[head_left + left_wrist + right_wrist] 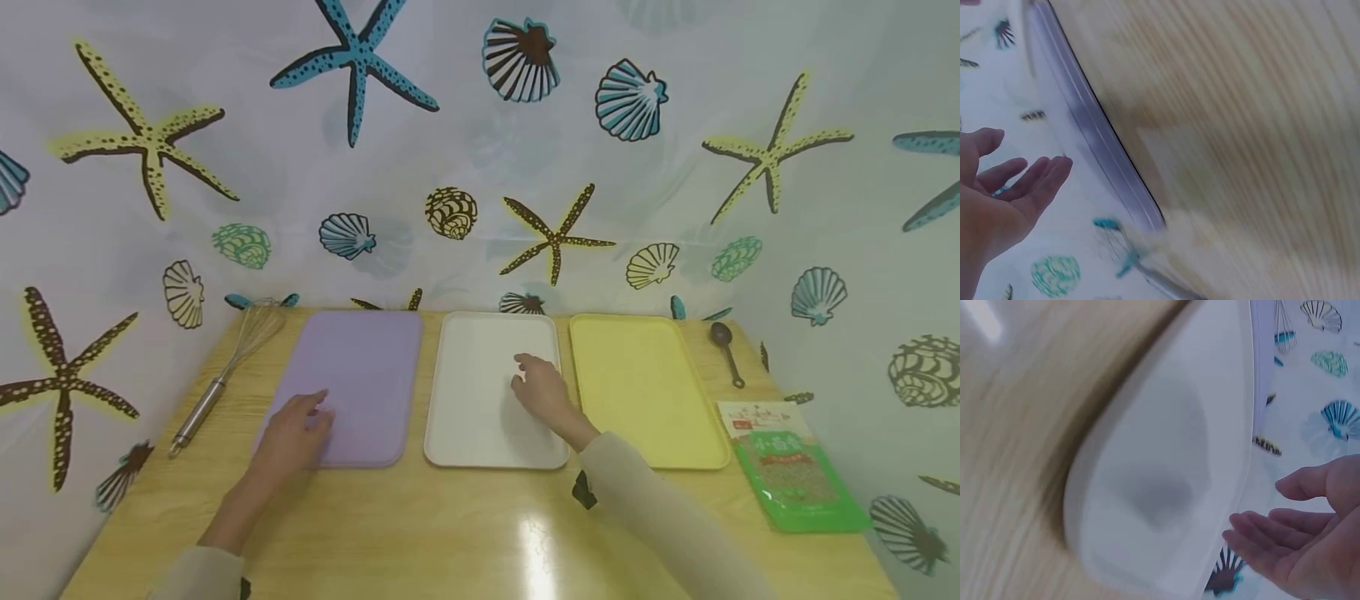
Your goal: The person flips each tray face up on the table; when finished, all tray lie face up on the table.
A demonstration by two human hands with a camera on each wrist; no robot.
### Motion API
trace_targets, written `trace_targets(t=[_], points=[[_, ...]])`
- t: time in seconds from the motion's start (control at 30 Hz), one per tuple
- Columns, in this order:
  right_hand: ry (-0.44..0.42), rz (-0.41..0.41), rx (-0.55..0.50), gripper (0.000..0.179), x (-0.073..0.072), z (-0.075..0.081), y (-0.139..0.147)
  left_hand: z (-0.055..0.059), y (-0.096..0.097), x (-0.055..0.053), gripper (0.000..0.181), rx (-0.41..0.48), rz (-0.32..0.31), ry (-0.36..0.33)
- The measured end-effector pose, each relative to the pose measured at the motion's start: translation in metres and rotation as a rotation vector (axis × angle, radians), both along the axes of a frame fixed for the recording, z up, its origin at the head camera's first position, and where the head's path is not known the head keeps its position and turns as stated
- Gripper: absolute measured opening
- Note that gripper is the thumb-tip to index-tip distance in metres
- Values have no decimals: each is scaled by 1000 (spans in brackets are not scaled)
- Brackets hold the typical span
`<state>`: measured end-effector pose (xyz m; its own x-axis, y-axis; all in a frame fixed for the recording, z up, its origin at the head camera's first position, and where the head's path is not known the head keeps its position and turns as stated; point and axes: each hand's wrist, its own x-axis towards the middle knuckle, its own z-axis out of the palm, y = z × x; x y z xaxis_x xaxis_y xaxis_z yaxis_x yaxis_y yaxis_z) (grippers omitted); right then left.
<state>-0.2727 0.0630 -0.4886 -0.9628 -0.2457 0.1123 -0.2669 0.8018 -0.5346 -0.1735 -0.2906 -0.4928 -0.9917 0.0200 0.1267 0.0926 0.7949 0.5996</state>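
Observation:
In the head view my left hand (292,433) hovers over the near left part of a purple tray (360,375), its fingers loosely bent around nothing. My right hand (543,390) is above the right half of a white tray (472,400), also holding nothing. Each wrist view shows relaxed fingers and an empty palm: the left hand (1010,194) near the purple tray's rim (1104,131), the right hand (1310,531) near the white tray (1147,425), where a soft shadow falls. No objects lie on either tray.
A yellow tray (645,392) lies to the right of the white one. A metal whisk (225,375) rests at the left. At the right are a dark spoon (726,352) and a green packet (795,475) on the wooden table (420,533). A shell-patterned cloth (450,125) surrounds the table.

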Motion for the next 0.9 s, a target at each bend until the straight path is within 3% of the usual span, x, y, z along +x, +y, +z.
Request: trace_targets(t=[0.17,0.43,0.6,0.77,0.9], points=[[-22,107,-35,40,12,-7,-44,-9,-51,-8,52,-161,8,2],[10,224,38,47,19,-12,-106,-29,-84,-27,60,-231,-14,-32],[18,241,135,48,23,-23,-147,-34,-94,-34,60,-280,-38,-45],[23,166,316,49,25,-31,-173,-23,-84,-38,59,-300,-70,-78],[64,131,361,47,23,-31,-180,-18,-78,-43,60,-322,-61,-108]])
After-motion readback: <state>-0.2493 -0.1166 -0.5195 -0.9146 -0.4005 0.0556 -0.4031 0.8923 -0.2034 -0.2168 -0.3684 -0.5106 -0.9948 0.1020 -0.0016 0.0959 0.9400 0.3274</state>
